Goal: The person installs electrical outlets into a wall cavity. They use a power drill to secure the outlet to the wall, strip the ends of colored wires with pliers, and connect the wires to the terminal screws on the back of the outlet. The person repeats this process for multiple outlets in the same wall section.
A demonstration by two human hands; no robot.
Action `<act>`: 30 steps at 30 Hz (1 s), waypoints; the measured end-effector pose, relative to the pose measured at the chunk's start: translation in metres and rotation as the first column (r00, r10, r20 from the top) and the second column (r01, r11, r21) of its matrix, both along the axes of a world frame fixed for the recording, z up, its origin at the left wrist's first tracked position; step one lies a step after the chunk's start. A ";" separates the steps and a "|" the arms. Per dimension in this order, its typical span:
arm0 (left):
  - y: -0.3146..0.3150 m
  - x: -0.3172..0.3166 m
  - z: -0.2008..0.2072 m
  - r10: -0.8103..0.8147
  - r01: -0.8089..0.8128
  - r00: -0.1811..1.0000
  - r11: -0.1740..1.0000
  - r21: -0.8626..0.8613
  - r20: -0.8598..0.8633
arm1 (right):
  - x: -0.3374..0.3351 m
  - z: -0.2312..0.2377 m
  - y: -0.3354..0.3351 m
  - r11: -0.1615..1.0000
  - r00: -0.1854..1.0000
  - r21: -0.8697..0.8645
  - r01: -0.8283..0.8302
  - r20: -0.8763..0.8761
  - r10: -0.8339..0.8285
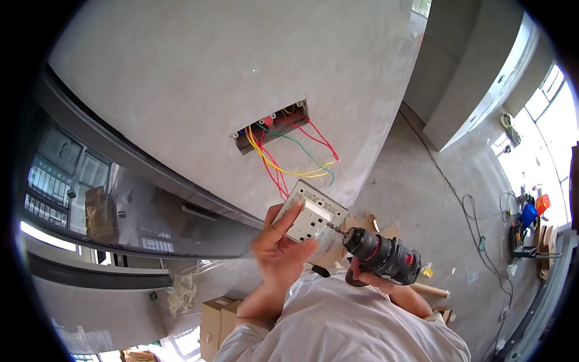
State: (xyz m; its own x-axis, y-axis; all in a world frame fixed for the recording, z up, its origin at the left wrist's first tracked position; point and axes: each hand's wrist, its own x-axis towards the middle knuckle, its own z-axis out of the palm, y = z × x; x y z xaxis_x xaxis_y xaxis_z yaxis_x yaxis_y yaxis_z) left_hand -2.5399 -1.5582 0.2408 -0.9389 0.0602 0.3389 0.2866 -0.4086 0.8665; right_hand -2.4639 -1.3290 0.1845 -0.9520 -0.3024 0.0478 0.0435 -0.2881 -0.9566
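My left hand (278, 246) grips a square white socket plate (309, 212) by its lower left side, with the terminal side facing me. In my right hand (372, 276) is a black and red cordless drill (386, 256). Its bit (335, 228) points left and reaches the plate's right side; whether it sits in a screw I cannot tell. Above the plate, a rectangular wall box (272, 130) is recessed in the grey wall. Red, yellow and green wires (289, 172) hang out of it. One pair of red wires ends close behind the plate's top corner.
Cardboard boxes (218, 326) stand at the lower left. A dark cable (473, 220) snakes across the concrete floor on the right. Tools and a blue bag (528, 216) lie by the window at far right. A glossy dark panel (175, 211) runs along the wall's left.
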 end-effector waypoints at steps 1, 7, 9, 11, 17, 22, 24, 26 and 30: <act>0.008 -0.002 -0.001 0.005 -0.005 1.000 1.000 0.009 0.013 | -0.008 0.010 0.007 0.993 0.996 0.120 0.000 -0.086 0.010; 0.054 -0.021 -0.001 0.071 -0.071 0.997 0.996 0.052 -0.003 | -0.045 0.004 0.054 0.994 0.991 0.087 -0.068 -0.105 0.077; 0.069 -0.024 0.002 0.096 -0.098 0.995 0.993 0.063 0.030 | -0.054 -0.003 0.069 0.991 0.985 0.117 -0.066 -0.153 0.084; 0.081 -0.022 0.002 0.125 -0.127 0.991 0.990 0.058 0.047 | -0.061 -0.017 0.086 0.985 0.982 0.128 -0.116 -0.135 0.133; 0.100 -0.029 0.006 0.182 -0.182 0.983 0.981 0.069 0.010 | -0.079 -0.028 0.109 0.897 0.952 0.443 -0.009 -0.271 0.144; 0.103 -0.036 0.011 0.174 -0.174 0.985 0.982 0.071 0.009 | -0.090 -0.020 0.105 0.874 0.964 0.486 0.027 -0.245 0.107; 0.104 -0.039 0.011 0.180 -0.179 0.983 0.982 0.053 -0.016 | -0.089 -0.028 0.104 0.843 0.963 0.531 0.082 -0.261 0.071; 0.105 -0.041 0.010 0.176 -0.175 0.984 0.983 0.053 -0.012 | -0.090 -0.033 0.107 0.868 0.971 0.492 0.063 -0.232 0.060; 0.105 -0.042 0.011 0.172 -0.172 0.985 0.983 0.062 0.007 | -0.092 -0.027 0.106 0.912 0.982 0.411 0.023 -0.180 0.056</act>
State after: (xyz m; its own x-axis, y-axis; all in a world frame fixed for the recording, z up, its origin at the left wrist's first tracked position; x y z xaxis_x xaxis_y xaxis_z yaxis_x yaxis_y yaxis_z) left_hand -2.5821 -1.4532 0.2519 -0.9341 -0.1236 0.3349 0.3556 -0.4066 0.8416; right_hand -2.5563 -1.2233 0.1579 -0.9330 -0.3486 0.0895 -0.1425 0.1295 -0.9813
